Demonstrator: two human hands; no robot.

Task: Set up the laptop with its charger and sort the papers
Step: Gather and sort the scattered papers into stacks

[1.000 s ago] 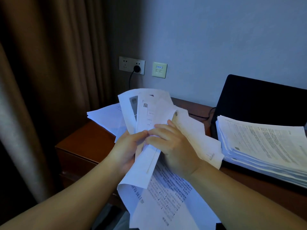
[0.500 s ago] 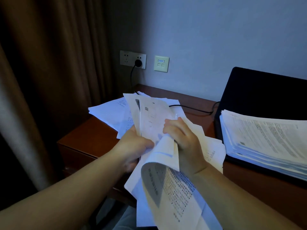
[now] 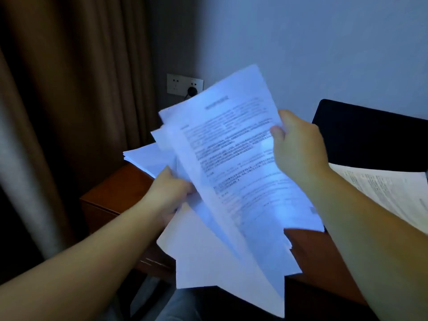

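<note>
A loose bundle of printed white papers (image 3: 231, 181) is held up above the wooden desk (image 3: 120, 195). My left hand (image 3: 170, 193) grips the bundle's left edge. My right hand (image 3: 298, 144) pinches the right edge of the top sheet, thumb on the front. The open black laptop (image 3: 370, 135) stands at the right with a thick paper stack (image 3: 389, 195) lying on its base. A black charger plug (image 3: 191, 91) sits in the wall socket (image 3: 179, 84); its cable is hidden behind the held sheets. Another pile of papers (image 3: 143, 158) lies on the desk's far left.
Brown curtains (image 3: 69, 112) hang close on the left, beside the desk's left edge. A pale wall (image 3: 301, 42) stands behind the desk. My knees show below the desk front.
The crumpled, folded sheets have been spread out and lifted. My right hand moved up and right to the top sheet's edge. My left hand stays low on the left.
</note>
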